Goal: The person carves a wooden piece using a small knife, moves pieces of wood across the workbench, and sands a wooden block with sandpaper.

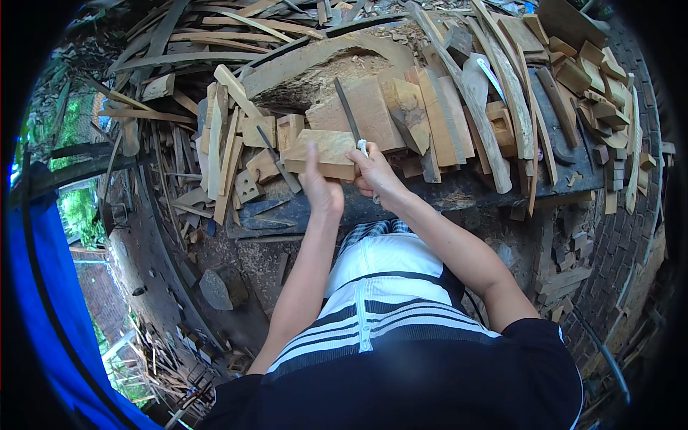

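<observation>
Black fabric, trimmed with white stripes and closed by a white zip, makes up the person's short-sleeved top [358, 315], and black-and-white checked legwear [373, 231] shows just past it. Both bare forearms reach to a dark, worn workbench [437, 195]. I see the left hand [322, 192] gripping a pale, rectangular wooden block [331, 147], thumb laid along its side, just over the bench's near part. The right hand [380, 178] is closed around the white-wrapped handle of a long, narrow, dark metal tool [347, 107], its shaft pointing away from the body, near the block's right end; whether the tool touches the wood I can't tell from here. Left of the block lies another slim dark strip [279, 161], beside a small wooden block with round dark spots [248, 185]. Long planks [441, 107] lean beyond, and stacked offcuts [602, 82] fill the right. Any writing on these pieces is too small to make out.
</observation>
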### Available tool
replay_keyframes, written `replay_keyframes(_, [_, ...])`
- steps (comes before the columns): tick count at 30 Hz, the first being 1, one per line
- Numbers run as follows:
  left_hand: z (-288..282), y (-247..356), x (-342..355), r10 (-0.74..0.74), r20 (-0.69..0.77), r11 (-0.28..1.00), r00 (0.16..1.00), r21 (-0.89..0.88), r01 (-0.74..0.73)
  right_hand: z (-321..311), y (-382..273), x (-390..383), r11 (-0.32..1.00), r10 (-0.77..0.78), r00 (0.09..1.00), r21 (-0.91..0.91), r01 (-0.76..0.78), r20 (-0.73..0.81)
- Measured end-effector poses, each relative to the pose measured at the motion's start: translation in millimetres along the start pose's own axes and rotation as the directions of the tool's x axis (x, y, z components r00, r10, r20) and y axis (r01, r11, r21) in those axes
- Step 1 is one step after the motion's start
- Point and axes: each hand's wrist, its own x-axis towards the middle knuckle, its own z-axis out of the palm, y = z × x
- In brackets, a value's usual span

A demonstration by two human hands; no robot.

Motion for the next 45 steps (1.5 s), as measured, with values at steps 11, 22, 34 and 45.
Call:
replay_keyframes(11, [-1.9,1.9,23.0,-0.060,0.021,0.998,0.998,0.037,0.060,-19.3,-4.5,-45.2,-0.110,-0.496,0.785,-0.924,0.367,0.371])
replay_keyframes(22, [24.3,2.3,17.0,0.160,0.043,0.939,0.986,0.302,-0.165,-19.6,2.0,-32.9,-0.191,-0.540,0.751,-0.925,0.330,0.379])
replay_keyframes(34, [26.0,3.0,19.5,0.127,0.016,0.960,0.992,0.250,-0.127,-36.0,9.7,6.5,-0.104,-0.557,0.790,-0.966,0.238,0.255])
replay_keyframes(45, [21.5,-0.2,25.2,0.194,0.025,0.937,0.981,0.291,-0.193,-46.5,17.8,29.0,-0.113,-0.598,0.761,-0.966,0.232,0.253])
